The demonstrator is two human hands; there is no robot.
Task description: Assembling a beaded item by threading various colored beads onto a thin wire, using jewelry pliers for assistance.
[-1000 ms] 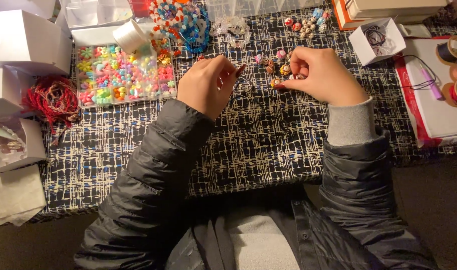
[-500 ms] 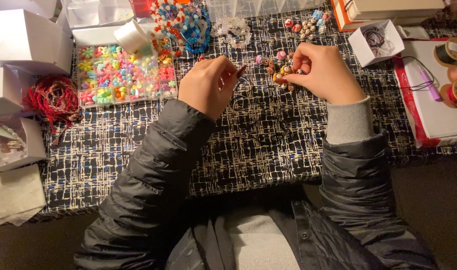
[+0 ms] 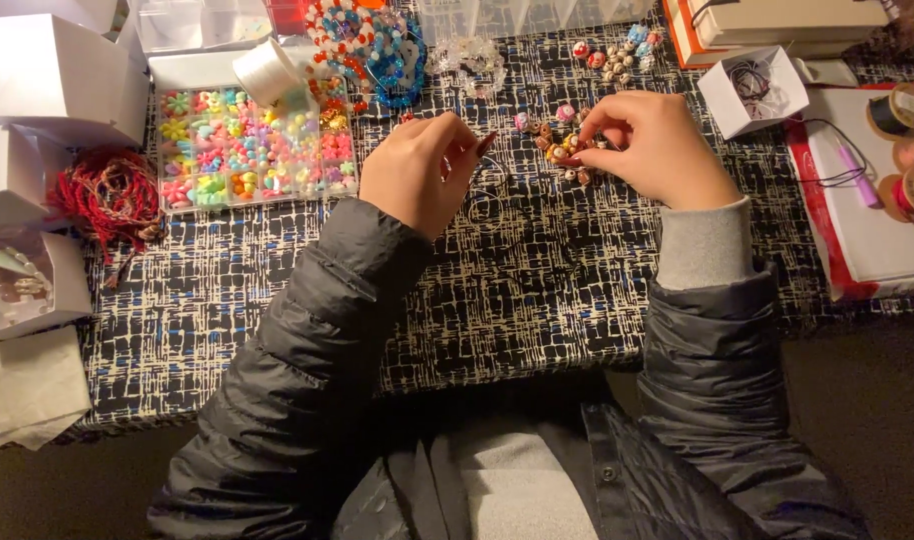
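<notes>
My left hand (image 3: 423, 170) rests on the black-and-white patterned cloth (image 3: 537, 290), its fingers pinched on a thin clear cord (image 3: 487, 195) that loops over the cloth. My right hand (image 3: 657, 150) hovers over a small pile of loose brown, orange and pink beads (image 3: 559, 148), fingertips closed on one bead from the pile. The two hands are a short gap apart. Both arms wear dark puffy sleeves.
A clear compartment box of coloured beads (image 3: 247, 150) sits left of my left hand, a white spool (image 3: 267, 72) on it. Beaded strings (image 3: 372, 45) lie behind. White boxes (image 3: 57, 70), red cord (image 3: 107, 195), a small open box (image 3: 752, 90) and thread spools (image 3: 907, 150) ring the cloth.
My right hand has moved left and down onto the loose bead pile. My left hand stays in place with the cord.
</notes>
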